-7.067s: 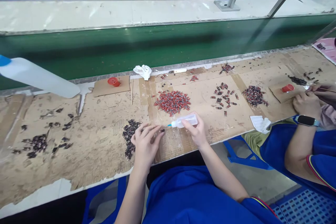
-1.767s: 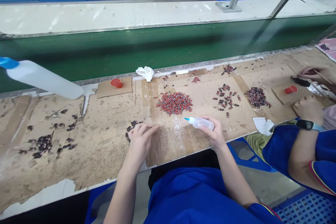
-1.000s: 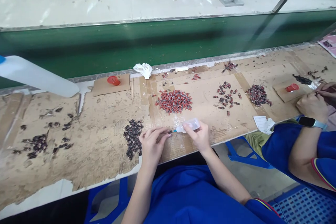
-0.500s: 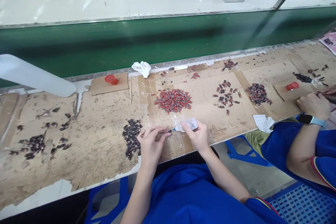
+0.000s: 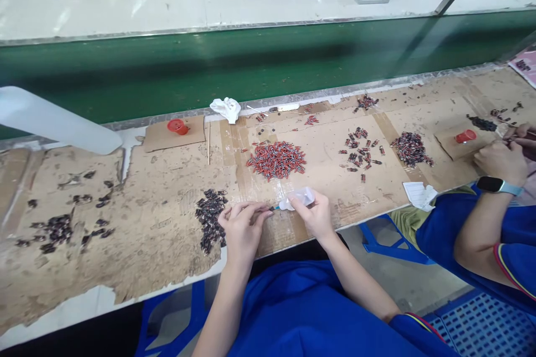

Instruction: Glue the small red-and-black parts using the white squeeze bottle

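Between the thumb and fingers of my left hand [image 5: 243,228] is a small dark part [image 5: 271,209], mostly hidden by the fingertips. My right hand [image 5: 316,213] is wrapped round a translucent squeeze bottle [image 5: 302,197], which lies tilted with its thin blue tip pointing left. That tip is at the dark part; whether they touch I cannot tell. Close by my left hand lies a heap of small black parts [image 5: 210,217]. Beyond both hands is a larger pile of small red and dark parts [image 5: 277,160].
A red cup [image 5: 178,126] stands on a cardboard piece, near a crumpled tissue [image 5: 226,109] and a thin stick [image 5: 208,145]. Loose parts [image 5: 362,150] lie to the right. At far right a co-worker's hands [image 5: 502,162] work beside another red cup [image 5: 465,136]. A white container [image 5: 54,122] leans in from the left.
My hands and the bottle have barely moved. The co-worker's hands at the right have shifted slightly.
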`<state>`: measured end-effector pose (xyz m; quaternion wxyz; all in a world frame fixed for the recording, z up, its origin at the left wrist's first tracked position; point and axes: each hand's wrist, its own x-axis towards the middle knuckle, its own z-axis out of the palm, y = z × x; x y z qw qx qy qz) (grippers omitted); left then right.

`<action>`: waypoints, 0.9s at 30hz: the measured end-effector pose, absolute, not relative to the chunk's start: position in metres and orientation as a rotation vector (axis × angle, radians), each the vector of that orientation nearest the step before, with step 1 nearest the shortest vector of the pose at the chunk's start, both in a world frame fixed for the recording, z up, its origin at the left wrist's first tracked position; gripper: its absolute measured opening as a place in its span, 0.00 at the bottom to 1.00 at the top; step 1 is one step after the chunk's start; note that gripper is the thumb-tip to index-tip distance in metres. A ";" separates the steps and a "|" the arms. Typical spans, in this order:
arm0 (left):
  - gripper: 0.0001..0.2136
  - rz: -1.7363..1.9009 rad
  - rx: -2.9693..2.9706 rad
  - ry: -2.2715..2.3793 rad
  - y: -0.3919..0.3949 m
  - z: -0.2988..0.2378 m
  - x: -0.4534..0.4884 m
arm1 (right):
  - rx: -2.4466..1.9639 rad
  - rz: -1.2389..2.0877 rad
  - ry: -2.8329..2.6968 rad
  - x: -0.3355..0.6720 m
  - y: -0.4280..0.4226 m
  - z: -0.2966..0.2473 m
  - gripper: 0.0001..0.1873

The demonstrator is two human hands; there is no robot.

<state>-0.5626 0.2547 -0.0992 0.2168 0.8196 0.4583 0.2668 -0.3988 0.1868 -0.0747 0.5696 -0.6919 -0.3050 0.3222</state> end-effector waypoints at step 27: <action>0.07 0.974 2.200 1.075 0.241 -0.079 -0.565 | -2.166 0.393 -1.172 -0.341 0.233 -0.064 0.06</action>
